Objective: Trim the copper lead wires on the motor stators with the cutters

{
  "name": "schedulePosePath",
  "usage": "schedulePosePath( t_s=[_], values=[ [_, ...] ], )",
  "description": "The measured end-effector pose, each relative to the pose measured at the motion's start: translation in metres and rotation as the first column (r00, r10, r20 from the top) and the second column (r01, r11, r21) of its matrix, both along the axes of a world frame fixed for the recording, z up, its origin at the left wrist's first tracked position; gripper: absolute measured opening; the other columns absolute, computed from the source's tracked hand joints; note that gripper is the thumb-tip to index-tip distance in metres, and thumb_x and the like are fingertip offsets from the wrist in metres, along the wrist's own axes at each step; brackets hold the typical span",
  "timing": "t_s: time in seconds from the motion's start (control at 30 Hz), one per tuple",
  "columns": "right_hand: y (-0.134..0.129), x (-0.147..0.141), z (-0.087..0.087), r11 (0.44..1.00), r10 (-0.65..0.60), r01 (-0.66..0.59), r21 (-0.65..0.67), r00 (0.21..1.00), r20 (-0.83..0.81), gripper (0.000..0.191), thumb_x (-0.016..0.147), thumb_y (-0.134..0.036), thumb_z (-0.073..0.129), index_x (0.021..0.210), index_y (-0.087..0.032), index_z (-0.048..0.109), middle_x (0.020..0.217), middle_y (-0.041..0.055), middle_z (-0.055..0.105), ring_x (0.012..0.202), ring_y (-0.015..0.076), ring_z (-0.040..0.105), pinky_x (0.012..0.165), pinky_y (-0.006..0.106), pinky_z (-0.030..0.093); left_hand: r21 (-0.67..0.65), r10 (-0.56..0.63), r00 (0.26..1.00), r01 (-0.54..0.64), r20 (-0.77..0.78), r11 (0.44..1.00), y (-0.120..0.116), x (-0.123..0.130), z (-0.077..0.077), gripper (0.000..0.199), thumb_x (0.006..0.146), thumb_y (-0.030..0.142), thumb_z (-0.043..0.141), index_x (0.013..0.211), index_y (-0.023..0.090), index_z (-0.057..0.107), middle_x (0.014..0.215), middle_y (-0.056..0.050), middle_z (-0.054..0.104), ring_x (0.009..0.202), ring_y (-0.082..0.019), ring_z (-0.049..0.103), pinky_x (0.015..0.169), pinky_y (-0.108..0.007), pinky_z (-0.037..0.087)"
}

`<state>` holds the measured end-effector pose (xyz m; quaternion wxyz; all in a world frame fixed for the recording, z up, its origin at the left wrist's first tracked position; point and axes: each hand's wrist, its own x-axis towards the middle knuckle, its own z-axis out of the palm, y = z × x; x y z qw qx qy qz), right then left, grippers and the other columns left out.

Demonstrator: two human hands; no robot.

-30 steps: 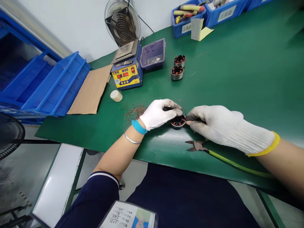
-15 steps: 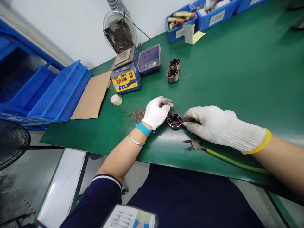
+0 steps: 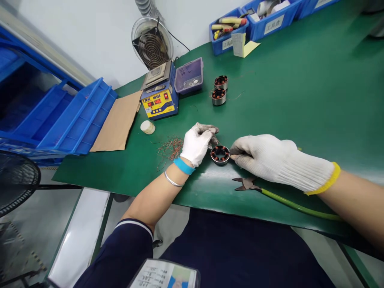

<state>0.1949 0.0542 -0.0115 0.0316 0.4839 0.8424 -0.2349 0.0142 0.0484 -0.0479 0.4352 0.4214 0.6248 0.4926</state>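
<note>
A round motor stator [image 3: 220, 161] with black slots and copper windings rests on the green bench between my gloved hands. My right hand [image 3: 264, 158] is closed, its thumb and fingertips gripping the stator's right rim. At the upper left of the stator, my left hand [image 3: 198, 144] has its fingers pinched together around a thin copper wire that leads to the stator; the wire's end is hidden. Diagonal cutters [image 3: 247, 184] with green handles lie below my right hand, jaws apart. Left of my left hand sits a loose pile of copper wire offcuts [image 3: 172, 148].
Two more stators [image 3: 219, 97] stand farther back. Behind the wire pile are a small round white pot [image 3: 147, 127], a blue-yellow heating unit [image 3: 160, 105] and a purple tray [image 3: 187, 76]. Blue tool bins [image 3: 222, 45] line the back; cardboard [image 3: 117, 122] and blue crates [image 3: 78, 116] are at left.
My left fingers have shifted slightly around the wire, and the stator has turned or tilted a little. My right hand keeps its place at the rim.
</note>
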Motion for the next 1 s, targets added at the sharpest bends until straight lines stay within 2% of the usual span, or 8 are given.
schedulePosePath(
  t_s=[0.13,0.23,0.37,0.47,0.63,0.77,0.9,1.0],
  values=[
    [0.000,0.001,-0.002,0.999,0.042,-0.042,0.024,0.999,-0.018,0.025,0.088,-0.039,0.048,0.091,-0.028,0.070,0.087,0.0018,0.077,0.080,0.0253,0.070,0.050,0.029,0.029,0.036,-0.035,0.994,0.039,-0.102,0.999,0.005,-0.011,-0.002,0.009,0.086,0.023,0.064,0.088,0.015,0.067,0.078,-0.003,0.071,0.061,-0.011,0.063,0.054,-0.021,0.051],
    [0.000,0.004,-0.007,0.997,0.063,-0.062,0.035,0.997,-0.050,0.027,0.090,-0.040,0.045,0.090,-0.027,0.070,0.084,0.0025,0.076,0.075,0.0233,0.069,0.049,0.029,0.027,0.044,-0.265,0.934,0.283,-0.241,0.958,0.002,-0.028,0.009,0.030,0.076,0.034,0.077,0.098,0.014,0.071,0.103,-0.009,0.076,0.089,-0.020,0.072,0.082,-0.033,0.060],
    [0.001,0.007,-0.015,0.992,0.079,-0.074,0.106,0.996,-0.047,0.033,0.092,-0.041,0.042,0.093,-0.026,0.071,0.089,0.0036,0.076,0.074,0.0216,0.067,0.050,0.029,0.025,-0.088,-0.527,0.558,0.629,-0.641,0.773,-0.013,-0.032,0.023,0.059,0.055,0.039,0.092,0.108,0.018,0.075,0.127,-0.013,0.070,0.122,-0.033,0.065,0.111,-0.046,0.051],
    [0.002,0.009,-0.017,0.990,0.037,-0.033,0.138,0.999,-0.023,0.038,0.093,-0.045,0.040,0.102,-0.028,0.073,0.098,0.0045,0.076,0.081,0.0241,0.067,0.052,0.030,0.028,-0.097,-0.450,0.464,0.606,-0.763,0.790,-0.020,-0.019,0.022,0.037,0.066,0.036,0.083,0.099,0.019,0.075,0.117,-0.011,0.072,0.116,-0.032,0.068,0.107,-0.046,0.053],
    [0.002,0.012,-0.011,0.976,-0.004,0.008,0.218,1.000,-0.016,0.042,0.092,-0.044,0.039,0.107,-0.029,0.076,0.099,0.0076,0.075,0.082,0.0291,0.066,0.052,0.033,0.031,-0.067,-0.390,0.568,0.506,-0.724,0.860,-0.020,-0.006,0.018,0.040,0.067,0.035,0.083,0.102,0.021,0.069,0.107,-0.006,0.073,0.097,-0.026,0.070,0.090,-0.039,0.059],
    [0.003,0.014,-0.004,0.977,-0.059,0.063,0.204,0.998,-0.029,0.038,0.091,-0.042,0.044,0.105,-0.030,0.078,0.099,0.0068,0.077,0.081,0.0287,0.068,0.050,0.032,0.030,-0.020,-0.378,0.743,0.442,-0.553,0.897,-0.023,-0.003,0.018,0.044,0.066,0.024,0.085,0.103,0.021,0.063,0.102,-0.002,0.074,0.091,-0.020,0.070,0.086,-0.033,0.058],
    [0.008,0.015,0.000,0.977,-0.136,0.156,0.145,0.981,-0.136,0.032,0.086,-0.042,0.051,0.096,-0.027,0.079,0.081,0.0059,0.075,0.068,0.0247,0.067,0.048,0.028,0.035,0.008,-0.373,0.921,0.376,-0.116,0.927,-0.024,0.005,0.012,0.055,0.059,0.021,0.093,0.102,0.019,0.058,0.100,-0.004,0.072,0.091,-0.020,0.070,0.086,-0.033,0.058],
    [0.011,0.016,0.002,0.964,-0.209,0.239,0.117,0.953,-0.220,0.029,0.080,-0.040,0.055,0.088,-0.024,0.077,0.072,0.0052,0.073,0.061,0.0223,0.065,0.046,0.028,0.039,-0.043,-0.372,0.887,0.398,0.273,0.916,-0.022,0.007,0.009,0.062,0.060,0.032,0.096,0.107,0.016,0.059,0.101,-0.004,0.071,0.085,-0.018,0.069,0.083,-0.036,0.060]
  ],
)
